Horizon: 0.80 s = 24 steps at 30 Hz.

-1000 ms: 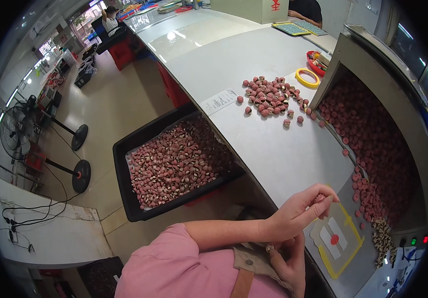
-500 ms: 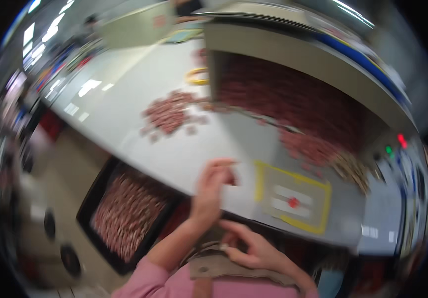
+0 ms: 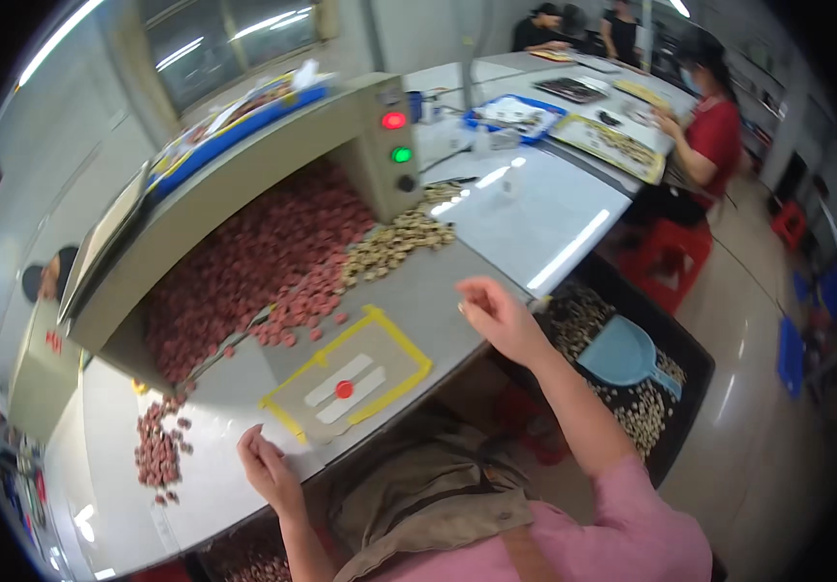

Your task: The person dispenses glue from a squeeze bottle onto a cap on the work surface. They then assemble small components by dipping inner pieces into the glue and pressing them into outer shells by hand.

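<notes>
My left hand (image 3: 269, 469) is over the table's front edge, left of a yellow-taped grey mat (image 3: 302, 386). Its fingers are curled together, and what they hold, if anything, is hidden. My right hand (image 3: 501, 318) is raised beyond the mat's right side, thumb and fingers pinched. A tiny pale speck shows at its fingertips, too small to name. A small red disc (image 3: 344, 389) lies on white strips in the middle of the mat. Behind it, many small reddish-pink pieces (image 3: 273, 257) are heaped under a beige machine hood. Pale tan pieces (image 3: 394, 242) lie at the heap's right.
A smaller pile of reddish pieces (image 3: 158, 446) lies on the table at left. At right, a black bin (image 3: 678, 441) holds pale pieces and a blue dustpan (image 3: 622, 351). Red and green lamps mark the machine's post (image 3: 394, 145). A co-worker in red (image 3: 714, 141) sits at the far right.
My view has swung to the right, bringing the black bin and co-workers into sight. My hands have moved apart, the right one outward to the right. The dark red bit at my left fingers no longer shows.
</notes>
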Motion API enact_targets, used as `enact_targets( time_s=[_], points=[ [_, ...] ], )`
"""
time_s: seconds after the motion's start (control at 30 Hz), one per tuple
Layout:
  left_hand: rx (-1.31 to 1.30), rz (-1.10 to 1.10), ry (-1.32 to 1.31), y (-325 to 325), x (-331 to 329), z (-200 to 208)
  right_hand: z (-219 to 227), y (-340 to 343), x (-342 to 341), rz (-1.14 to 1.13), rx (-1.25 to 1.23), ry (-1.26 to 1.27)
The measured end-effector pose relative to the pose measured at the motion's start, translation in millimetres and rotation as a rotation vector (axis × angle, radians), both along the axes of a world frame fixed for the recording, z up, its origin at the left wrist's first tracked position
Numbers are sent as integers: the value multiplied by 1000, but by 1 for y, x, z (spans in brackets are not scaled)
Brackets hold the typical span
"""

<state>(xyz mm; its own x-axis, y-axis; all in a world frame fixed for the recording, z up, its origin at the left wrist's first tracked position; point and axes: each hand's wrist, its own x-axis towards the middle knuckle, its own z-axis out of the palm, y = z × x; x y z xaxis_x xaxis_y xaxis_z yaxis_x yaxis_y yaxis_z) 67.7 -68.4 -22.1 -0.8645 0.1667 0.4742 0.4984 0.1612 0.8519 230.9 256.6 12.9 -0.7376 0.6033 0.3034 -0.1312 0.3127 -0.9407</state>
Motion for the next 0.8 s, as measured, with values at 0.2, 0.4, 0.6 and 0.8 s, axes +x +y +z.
enact_targets(
  time_s=[0.2, 0.4, 0.6, 0.8],
  points=[
    [-52, -9, -15, -4, -8, -6, -28, 35, -22, -269, 142, 34],
    [-94, 72, 14, 13, 5, -3, -20, 27, -13, -357, 193, -61],
    [-208, 151, -3, 1, 10, -1, -15, 19, -21, -373, 287, -25],
    [-201, 73, 10, 13, 36, 36, 35, 1, 34, -76, 399, -205]
  ],
)
